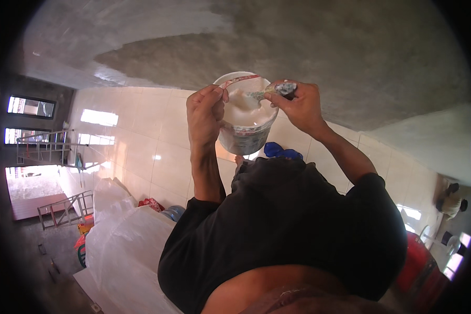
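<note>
A bucket point(244, 137) with mix-smeared sides stands in front of me by the wall, holding creamy white paste point(242, 114). My left hand point(206, 107) is closed at the bucket's left rim, gripping the end of its red-and-white bucket handle point(240, 79), which arches across the far side of the opening. My right hand point(301, 107) is closed around the speckled grip of a paste-crusted hand tool point(283, 88). The tool points left over the bucket, its far end in or just above the paste. Whether it is a scraper or a brush cannot be made out.
A wall point(319, 57) with darker and lighter grey areas rises beyond the bucket. Blue material point(282, 150) lies on the tiled floor point(167, 152) near me. Plastic sheeting point(125, 246) covers something at left, near metal scaffolding point(65, 209). Another person point(451, 201) is far right.
</note>
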Motion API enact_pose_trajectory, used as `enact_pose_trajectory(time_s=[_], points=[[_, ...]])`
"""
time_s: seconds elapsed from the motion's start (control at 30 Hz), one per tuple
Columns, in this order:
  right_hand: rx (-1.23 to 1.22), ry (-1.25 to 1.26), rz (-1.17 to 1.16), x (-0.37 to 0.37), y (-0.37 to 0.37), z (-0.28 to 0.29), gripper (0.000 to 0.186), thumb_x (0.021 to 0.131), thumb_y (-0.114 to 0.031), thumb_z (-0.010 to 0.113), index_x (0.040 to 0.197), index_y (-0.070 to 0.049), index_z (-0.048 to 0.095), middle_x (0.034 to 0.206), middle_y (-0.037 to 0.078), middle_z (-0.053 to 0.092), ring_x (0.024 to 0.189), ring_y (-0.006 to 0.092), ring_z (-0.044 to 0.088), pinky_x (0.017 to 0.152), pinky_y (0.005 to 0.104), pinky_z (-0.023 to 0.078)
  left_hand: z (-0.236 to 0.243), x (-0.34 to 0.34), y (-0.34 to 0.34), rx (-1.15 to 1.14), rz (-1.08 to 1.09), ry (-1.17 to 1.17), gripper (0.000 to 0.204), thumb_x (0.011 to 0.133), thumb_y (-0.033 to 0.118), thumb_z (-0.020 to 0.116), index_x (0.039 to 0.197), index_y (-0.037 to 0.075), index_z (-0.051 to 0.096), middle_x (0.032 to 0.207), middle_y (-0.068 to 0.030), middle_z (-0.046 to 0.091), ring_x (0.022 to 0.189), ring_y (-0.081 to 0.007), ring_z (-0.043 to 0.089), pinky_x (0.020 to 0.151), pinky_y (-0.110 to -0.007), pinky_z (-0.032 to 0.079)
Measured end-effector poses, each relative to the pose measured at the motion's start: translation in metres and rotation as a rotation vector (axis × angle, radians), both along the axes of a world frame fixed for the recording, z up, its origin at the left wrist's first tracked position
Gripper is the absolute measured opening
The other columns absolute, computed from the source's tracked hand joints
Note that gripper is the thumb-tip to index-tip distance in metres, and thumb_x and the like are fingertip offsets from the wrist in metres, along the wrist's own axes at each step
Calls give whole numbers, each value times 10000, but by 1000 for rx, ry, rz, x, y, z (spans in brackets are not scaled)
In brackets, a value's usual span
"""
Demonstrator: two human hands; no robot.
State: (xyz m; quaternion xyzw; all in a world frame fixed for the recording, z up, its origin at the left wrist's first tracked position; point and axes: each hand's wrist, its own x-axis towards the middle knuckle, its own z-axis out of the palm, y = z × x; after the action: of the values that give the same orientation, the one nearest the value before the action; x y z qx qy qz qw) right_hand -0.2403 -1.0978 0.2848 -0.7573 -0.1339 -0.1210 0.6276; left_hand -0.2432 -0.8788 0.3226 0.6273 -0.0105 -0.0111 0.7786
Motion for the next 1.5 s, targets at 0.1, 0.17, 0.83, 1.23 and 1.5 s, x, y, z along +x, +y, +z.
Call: enact_pose_trajectory(time_s=[0.1, 0.17, 0.83, 1.23, 1.5], points=[[189, 277, 118, 15, 5, -19, 140, 829, -142, 749, 833, -4, 725, 702, 63, 705, 572, 88, 600, 526, 247, 419, -12, 9, 7, 9, -47, -4, 261, 928, 187, 534, 739, 12, 576, 536, 85, 322, 452, -23, 223, 428, -238, 160], [262, 375, 165, 21, 8, -25, 156, 835, -144, 746, 836, 10, 723, 698, 51, 699, 584, 90, 606, 532, 233, 421, -21, 16, 12, -7, -85, -10, 263, 932, 188, 533, 738, 17, 577, 533, 86, 324, 451, -21, 223, 426, -236, 162], [-524, -625, -435, 16, 65, -40, 186, 746, -134, 780, 873, -22, 702, 718, 110, 683, 577, 240, 650, 537, 314, 509, -17, 48, 49, 103, -226, 13, 267, 921, 166, 540, 703, 37, 624, 519, 111, 338, 463, 5, 239, 449, -235, 148], [468, 378, 60, 26, 75, -33, 269, 917, -142, 681, 1045, 92, 653, 947, 140, 718, 821, 179, 716, 728, 281, 583, -22, 58, 57, 80, -257, -33, 262, 914, 178, 542, 698, 47, 609, 545, 103, 349, 505, -11, 264, 481, -242, 173], [214, 326, 67, 30, 59, -30, 238, 878, -147, 703, 981, 67, 689, 892, 111, 724, 794, 148, 691, 677, 284, 555, -21, 58, 59, 62, -241, -68, 253, 926, 200, 560, 727, 50, 608, 528, 104, 349, 449, -2, 238, 427, -224, 148]])
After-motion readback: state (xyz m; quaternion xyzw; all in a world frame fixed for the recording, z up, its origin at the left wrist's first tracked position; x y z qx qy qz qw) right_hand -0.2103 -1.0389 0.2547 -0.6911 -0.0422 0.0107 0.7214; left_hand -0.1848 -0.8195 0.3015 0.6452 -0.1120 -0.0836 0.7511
